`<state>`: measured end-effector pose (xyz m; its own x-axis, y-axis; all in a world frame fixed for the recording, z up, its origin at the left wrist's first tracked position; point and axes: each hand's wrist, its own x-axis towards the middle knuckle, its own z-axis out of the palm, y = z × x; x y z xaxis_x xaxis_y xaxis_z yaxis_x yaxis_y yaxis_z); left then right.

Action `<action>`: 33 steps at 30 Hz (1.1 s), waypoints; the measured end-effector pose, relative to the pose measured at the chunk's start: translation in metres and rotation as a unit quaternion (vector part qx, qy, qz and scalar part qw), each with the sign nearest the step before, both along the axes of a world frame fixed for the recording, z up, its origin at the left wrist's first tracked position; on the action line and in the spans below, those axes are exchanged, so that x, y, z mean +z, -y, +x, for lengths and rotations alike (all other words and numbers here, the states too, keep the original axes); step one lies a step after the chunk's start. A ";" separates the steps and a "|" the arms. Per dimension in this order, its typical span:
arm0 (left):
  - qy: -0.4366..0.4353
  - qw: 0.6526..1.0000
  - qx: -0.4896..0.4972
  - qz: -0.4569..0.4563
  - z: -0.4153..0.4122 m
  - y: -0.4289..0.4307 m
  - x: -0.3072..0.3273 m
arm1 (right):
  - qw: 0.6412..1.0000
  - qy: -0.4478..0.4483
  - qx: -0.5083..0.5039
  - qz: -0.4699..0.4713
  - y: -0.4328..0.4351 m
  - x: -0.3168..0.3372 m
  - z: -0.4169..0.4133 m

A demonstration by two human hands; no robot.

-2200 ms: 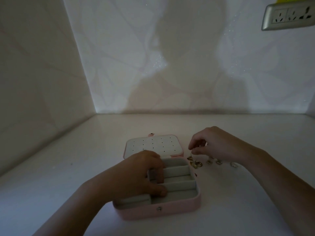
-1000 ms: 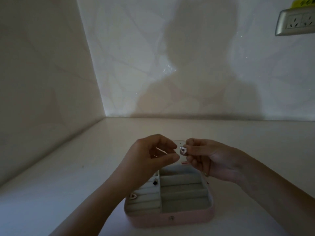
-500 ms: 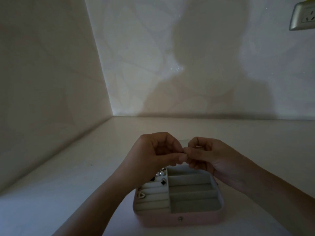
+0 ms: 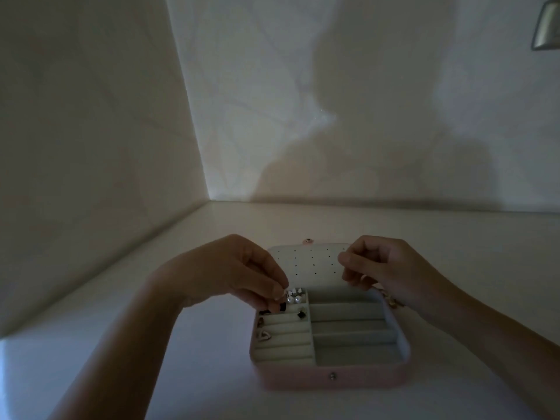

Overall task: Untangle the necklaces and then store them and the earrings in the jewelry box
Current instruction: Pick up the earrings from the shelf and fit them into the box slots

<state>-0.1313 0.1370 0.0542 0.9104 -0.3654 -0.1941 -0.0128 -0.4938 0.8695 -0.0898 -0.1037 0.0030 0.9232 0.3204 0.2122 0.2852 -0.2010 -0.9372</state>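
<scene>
1. The left hand (image 4: pixel 239 275) dips to the far-left slots of the open jewelry box (image 4: pixel 333 379), thumb and forefinger pinching a small earring (image 4: pixel 288 292). The right hand (image 4: pixel 385 268) hovers by the lid's right edge with its fingers curled; I cannot tell whether it holds anything.
2. Several earrings, a pearl pair (image 4: pixel 293 299) among them, sit in the left slots. No necklace shows inside, and gold pieces (image 4: pixel 392 302) lie just right of the box, so much seems left.

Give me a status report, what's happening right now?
Left hand pinching earring over jewelry box rolls. Right hand curled, contents unseen. Nothing blocking.
</scene>
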 end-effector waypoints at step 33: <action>0.008 0.997 -0.037 0.060 0.000 0.004 -0.004 | 0.997 0.045 0.015 -0.057 0.001 -0.010 0.007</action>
<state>-0.1308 0.1333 0.0505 0.8857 -0.4058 -0.2256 -0.0666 -0.5919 0.8032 -0.0829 -0.1044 -0.0073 0.8919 0.3735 0.2549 0.3745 -0.2943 -0.8793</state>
